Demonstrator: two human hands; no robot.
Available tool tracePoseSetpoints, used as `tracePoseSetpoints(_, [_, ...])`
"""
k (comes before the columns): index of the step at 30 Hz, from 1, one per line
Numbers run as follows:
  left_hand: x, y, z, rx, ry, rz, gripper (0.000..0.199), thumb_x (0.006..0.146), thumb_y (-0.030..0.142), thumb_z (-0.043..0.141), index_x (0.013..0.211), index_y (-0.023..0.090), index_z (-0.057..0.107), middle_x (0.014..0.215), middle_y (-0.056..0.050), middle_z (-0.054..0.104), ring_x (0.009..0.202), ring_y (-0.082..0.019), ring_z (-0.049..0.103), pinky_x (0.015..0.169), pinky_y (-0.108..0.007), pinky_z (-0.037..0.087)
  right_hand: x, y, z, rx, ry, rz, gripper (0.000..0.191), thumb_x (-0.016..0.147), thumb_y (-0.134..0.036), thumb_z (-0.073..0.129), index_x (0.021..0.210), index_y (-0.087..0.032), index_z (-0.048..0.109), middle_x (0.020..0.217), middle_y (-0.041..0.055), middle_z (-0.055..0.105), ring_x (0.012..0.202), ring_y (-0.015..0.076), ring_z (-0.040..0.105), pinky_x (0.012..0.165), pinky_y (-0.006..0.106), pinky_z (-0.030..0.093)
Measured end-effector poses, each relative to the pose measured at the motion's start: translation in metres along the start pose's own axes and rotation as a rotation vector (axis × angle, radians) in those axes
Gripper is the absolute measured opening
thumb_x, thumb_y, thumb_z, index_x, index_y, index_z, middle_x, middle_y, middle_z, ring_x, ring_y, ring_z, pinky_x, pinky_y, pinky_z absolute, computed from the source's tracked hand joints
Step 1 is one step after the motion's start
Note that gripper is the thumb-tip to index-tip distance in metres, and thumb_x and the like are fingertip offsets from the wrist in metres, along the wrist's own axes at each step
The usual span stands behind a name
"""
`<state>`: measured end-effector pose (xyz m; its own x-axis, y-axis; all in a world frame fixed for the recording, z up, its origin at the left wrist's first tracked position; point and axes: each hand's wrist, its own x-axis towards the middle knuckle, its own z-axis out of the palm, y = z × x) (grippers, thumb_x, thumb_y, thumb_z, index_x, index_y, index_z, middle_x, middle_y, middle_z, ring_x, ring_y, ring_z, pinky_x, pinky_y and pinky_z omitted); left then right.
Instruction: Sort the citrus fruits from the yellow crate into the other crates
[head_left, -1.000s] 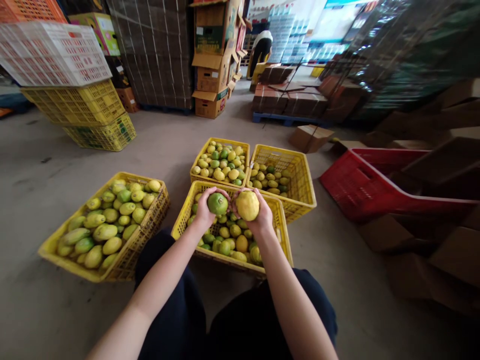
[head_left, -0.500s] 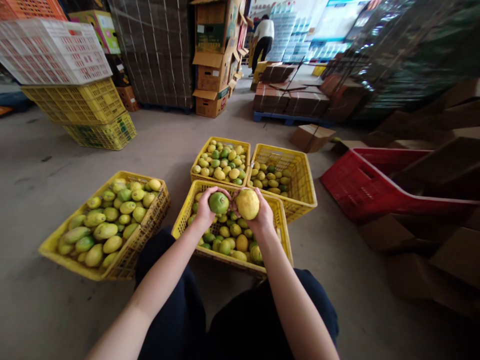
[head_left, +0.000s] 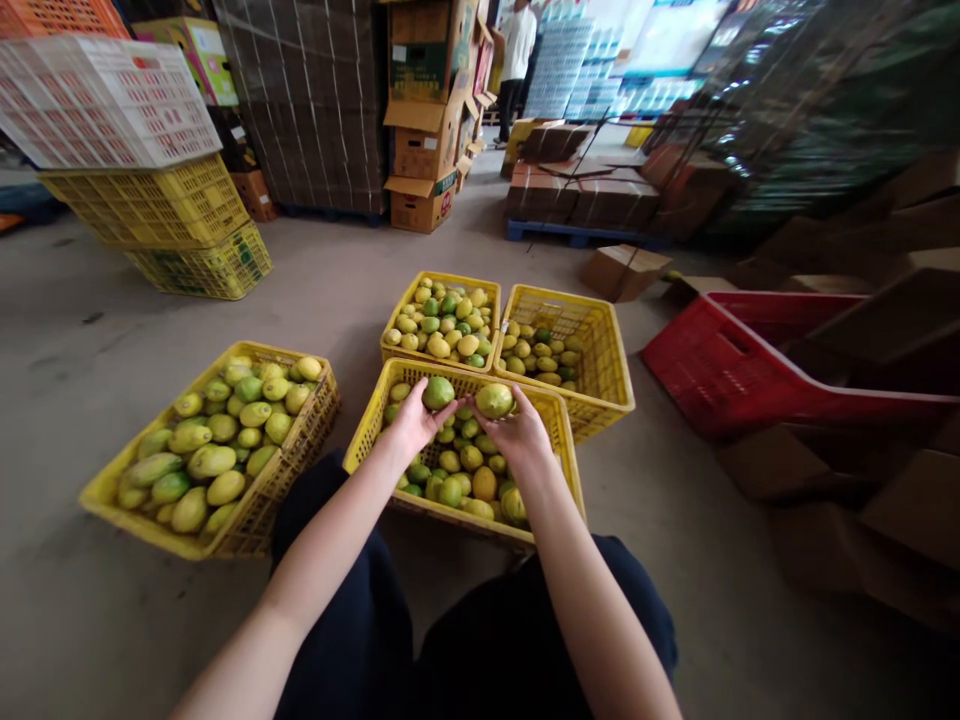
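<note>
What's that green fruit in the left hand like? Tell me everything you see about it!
The green fruit is roundish, its skin a bit shiny on top; no cut shows. The left hand holds it, thumb at its left side, above the front yellow crate. It sits apart from the yellow-green fruit in the right hand.

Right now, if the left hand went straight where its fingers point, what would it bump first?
Most likely the right hand: the left hand points toward it, and the two look nearly touching, though depth is hard to judge.
</note>
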<state>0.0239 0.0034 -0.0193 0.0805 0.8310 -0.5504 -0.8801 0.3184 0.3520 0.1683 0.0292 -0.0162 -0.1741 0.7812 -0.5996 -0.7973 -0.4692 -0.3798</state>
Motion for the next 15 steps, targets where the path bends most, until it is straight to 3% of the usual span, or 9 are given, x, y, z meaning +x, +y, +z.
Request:
tracePoseSetpoints(8, [-0.0008,0.0024,0.0001,0.11,0.013,-0.088,0.05,0.093,0.046,0.043,0.113,0.003,0.06,0.082,-0.017,0.07,0.065,-0.021,0.069,0.052,-0.025,0.057,0.002,0.0005,-0.0025,-0.017,0.001,0.004,0.026,0.092,-0.036,0.049,0.111,-0.018,0.053,0.09,0.0075,0.066,0.08,0.0203,0.069,0.062,0.034,0.064])
tracePoseSetpoints(15, [-0.0092,0.0037,0.0059,0.057,-0.013,0.045,0.032,0.086,0.033,0.049,0.103,0.011,0.065,0.079,-0.011,0.07,0.069,-0.02,0.069,0.057,-0.024,0.057,0.0023,-0.0037,-0.0042,-0.085,0.038,-0.035,0.018,0.078,-0.023,0.061,0.093,-0.025,0.051,0.083,0.0025,0.065,0.073,0.0188,0.068,0.064,0.038,0.064])
